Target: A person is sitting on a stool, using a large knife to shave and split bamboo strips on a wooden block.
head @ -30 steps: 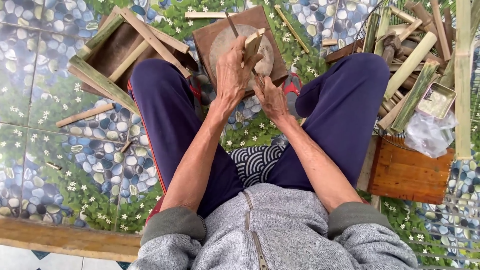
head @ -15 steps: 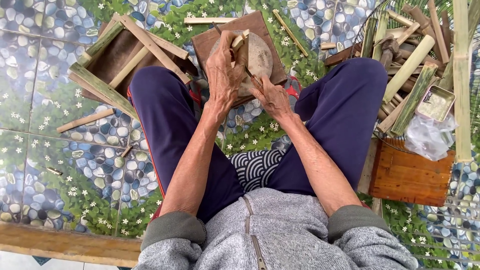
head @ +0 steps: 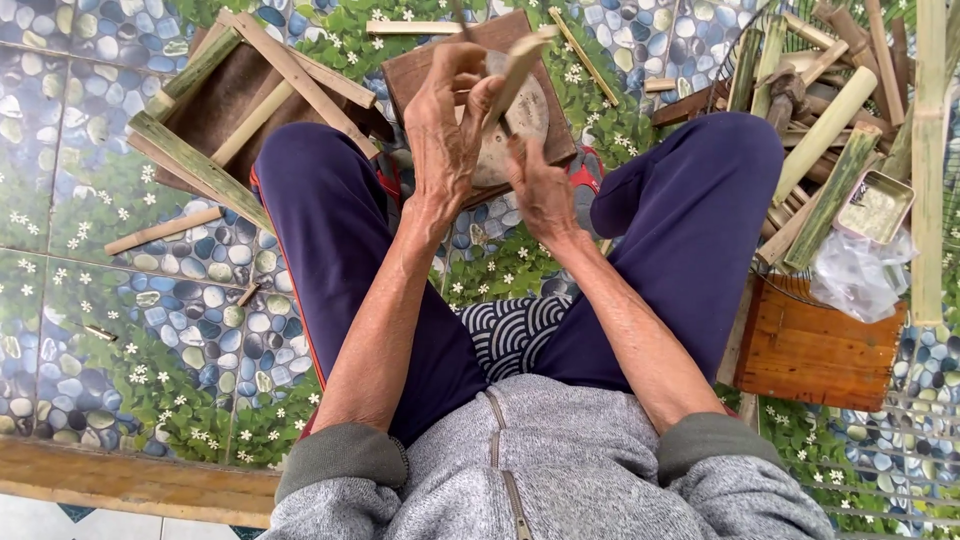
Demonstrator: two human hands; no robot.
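Note:
I sit with my legs apart above a round wooden chopping block that rests on a brown square board. My left hand is closed around a flat pale bamboo piece, which it holds tilted over the block. A thin dark blade-like sliver sticks up behind the fingers. Just below and to the right is my right hand, fingers curled toward the lower end of the bamboo piece. What the right hand grips is hidden.
At the left stands a dark wooden crate with bamboo slats across it. A wire basket of bamboo lengths, a metal tin, a plastic bag and a wooden box crowd the right. Loose sticks lie on the pebble-patterned floor.
My left hand has turned and lifted the bamboo piece, which now points up to the right. My right hand has stayed close beneath it.

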